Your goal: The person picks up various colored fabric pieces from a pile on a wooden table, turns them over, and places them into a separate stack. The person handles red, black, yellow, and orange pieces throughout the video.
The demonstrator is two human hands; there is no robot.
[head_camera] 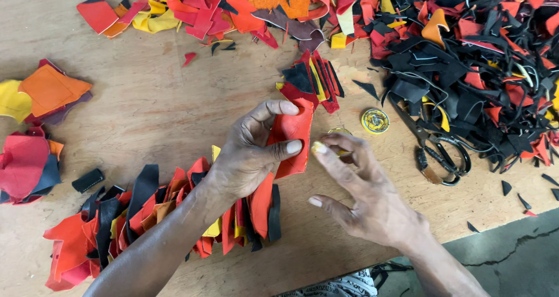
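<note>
On the wooden counter (pixel 163 108), near its front edge, the left hand (pixel 253 151) grips a red leather piece (pixel 291 137), thumb laid across its face and fingers curled behind its top edge. The piece stands nearly upright at the right end of a strip (pixel 151 215) of joined scraps in red, orange, black and yellow that runs off to the lower left under the forearm. The right hand (pixel 361 195) is just beside the piece, fingers loosely bent, its fingertip smeared yellow and almost touching the left thumb; it grips nothing that can be seen. Behind it lies a round yellow tin (pixel 375 120), open on the counter. Black scissors (pixel 437 151) lie to the right at the edge of a big heap (pixel 477 64) of black and red offcuts. A small fan of cut pieces (pixel 311 78) lies behind the hands. More coloured scraps (pixel 204 9) spread along the far side, and small stacks (pixel 35 134) sit at the left.
</note>
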